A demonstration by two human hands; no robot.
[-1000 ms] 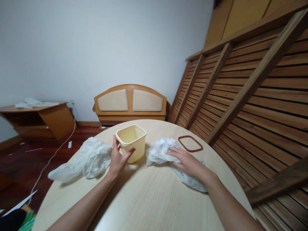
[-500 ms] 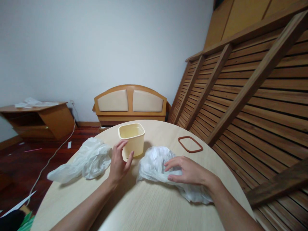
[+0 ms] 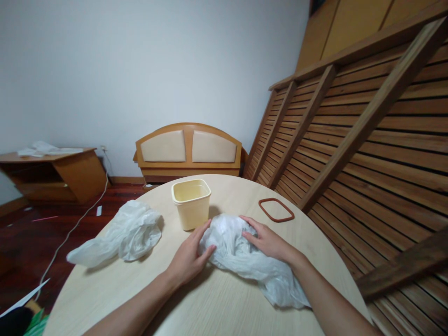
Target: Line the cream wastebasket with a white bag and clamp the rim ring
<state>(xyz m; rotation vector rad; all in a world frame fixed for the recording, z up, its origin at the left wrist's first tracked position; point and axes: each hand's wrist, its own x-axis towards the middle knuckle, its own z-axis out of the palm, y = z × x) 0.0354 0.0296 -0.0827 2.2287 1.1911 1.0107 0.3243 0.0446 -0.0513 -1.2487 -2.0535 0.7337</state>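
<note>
Room with one round table (image 3: 217,298), four items on top

Background: one plain pale wall (image 3: 175,60). Against it, one wooden headboard (image 3: 188,165) with two cream pads (image 3: 163,146) set in it. At right, one large slatted wooden panel (image 3: 371,154), leaning. At left, one low cabinet (image 3: 79,175) with white material (image 3: 45,150) on top, too small to identify, and one pale cord (image 3: 82,219) running over the dark red floor (image 3: 59,238).

Table count: two translucent white plastic bags, one container, one ring.

Bag 1 (image 3: 227,252): crumpled, right of the table's middle, a bulky end toward the container (image 3: 194,212) and a flatter tail trailing toward the right forearm. Both hands are on it.

Left hand (image 3: 189,259): half open, thumb parted from fingers, cupped against the left end of bag 1. Its fingertips overlap the container's lower right corner in view; contact there cannot be told.

Right hand (image 3: 268,238): curled over the upper right side of bag 1. Whether it pinches the plastic cannot be told.

Container: pale yellow, upright, rounded-rectangular open mouth upward, just beyond the left hand.

Bag 2 (image 3: 135,233): crumpled, lying at left near the table edge, apart from both hands.

Ring (image 3: 283,220): reddish-brown, rounded four-sided outline, flat on the table beyond the right hand.
</note>
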